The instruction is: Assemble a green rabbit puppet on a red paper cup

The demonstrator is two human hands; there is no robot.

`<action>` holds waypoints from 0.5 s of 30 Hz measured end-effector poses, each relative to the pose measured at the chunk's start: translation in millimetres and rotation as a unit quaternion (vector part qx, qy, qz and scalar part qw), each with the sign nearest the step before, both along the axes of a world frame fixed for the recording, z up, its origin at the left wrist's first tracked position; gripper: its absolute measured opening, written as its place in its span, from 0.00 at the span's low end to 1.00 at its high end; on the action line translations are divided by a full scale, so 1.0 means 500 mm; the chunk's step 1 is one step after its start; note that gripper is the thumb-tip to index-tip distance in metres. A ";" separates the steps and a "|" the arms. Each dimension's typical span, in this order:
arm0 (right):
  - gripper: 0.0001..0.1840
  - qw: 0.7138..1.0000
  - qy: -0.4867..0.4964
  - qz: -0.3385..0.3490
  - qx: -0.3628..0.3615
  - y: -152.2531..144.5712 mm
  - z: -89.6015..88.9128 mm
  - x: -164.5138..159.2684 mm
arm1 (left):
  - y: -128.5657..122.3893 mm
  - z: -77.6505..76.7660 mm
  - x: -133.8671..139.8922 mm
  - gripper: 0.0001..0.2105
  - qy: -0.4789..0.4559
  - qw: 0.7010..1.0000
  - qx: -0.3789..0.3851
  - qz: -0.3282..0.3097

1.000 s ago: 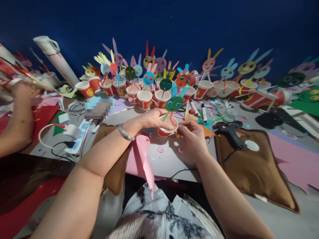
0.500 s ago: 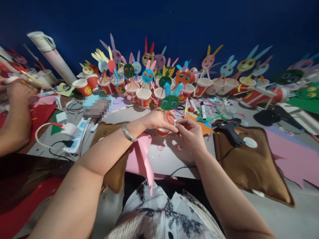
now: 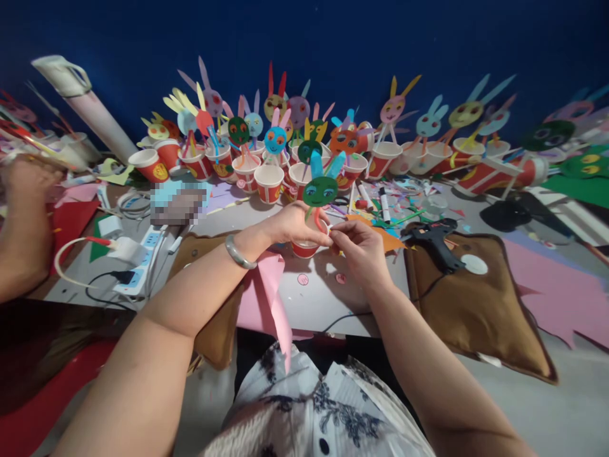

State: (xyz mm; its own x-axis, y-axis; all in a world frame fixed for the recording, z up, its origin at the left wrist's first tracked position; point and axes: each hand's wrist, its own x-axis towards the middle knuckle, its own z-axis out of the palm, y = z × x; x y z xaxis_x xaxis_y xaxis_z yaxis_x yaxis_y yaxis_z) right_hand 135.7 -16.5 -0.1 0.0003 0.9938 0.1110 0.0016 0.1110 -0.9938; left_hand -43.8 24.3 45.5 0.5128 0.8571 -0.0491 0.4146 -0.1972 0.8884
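A red and white paper cup [image 3: 303,249] stands upright in front of me, with my left hand [image 3: 294,225] closed around its far side and rim. Out of the cup rises a green round paper rabbit face [image 3: 321,190] with blue ears, and a red-orange strip [image 3: 318,222] bends down below it into the cup. My right hand [image 3: 360,251] is at the cup's right edge, its thumb and forefinger pinched close to my left thumb tip. Whatever lies in that pinch is too small to make out.
Behind stand several paper cups [image 3: 269,184] with paper rabbit faces. A black glue gun [image 3: 440,244] lies on a brown cushion [image 3: 495,311] at right. A power strip [image 3: 143,263], pink paper [image 3: 275,298] and scattered markers and scraps surround the hands. Another person's hand [image 3: 33,181] works at far left.
My view has shifted slightly. Both hands stay at the cup in nearly the same pose, the right one still pinching at its edge.
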 end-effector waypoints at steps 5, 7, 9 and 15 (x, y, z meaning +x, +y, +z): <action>0.07 1.000 0.003 -0.010 -0.007 -0.002 0.006 -0.003 | 0.009 -0.024 -0.001 0.13 -0.048 0.998 -0.040 -0.021; 0.08 1.000 0.008 -0.010 -0.004 -0.002 0.007 -0.004 | 0.010 -0.026 0.002 0.13 -0.047 0.997 -0.050 -0.023; 0.08 1.000 0.008 -0.012 0.008 -0.002 0.007 -0.004 | 0.011 -0.022 0.007 0.12 -0.050 0.997 -0.050 -0.030; 0.14 0.998 -0.029 -0.026 0.042 -0.006 0.008 -0.004 | 0.015 -0.026 0.020 0.14 -0.050 0.997 -0.050 -0.028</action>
State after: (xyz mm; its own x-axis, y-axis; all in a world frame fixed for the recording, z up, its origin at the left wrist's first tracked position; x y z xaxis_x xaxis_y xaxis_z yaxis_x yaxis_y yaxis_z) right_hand 133.6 -19.4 3.9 0.0424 0.9798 0.1954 0.0666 0.1924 -0.9791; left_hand -33.9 32.1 32.5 0.5659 0.8207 -0.0789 0.3140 -0.1261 0.9410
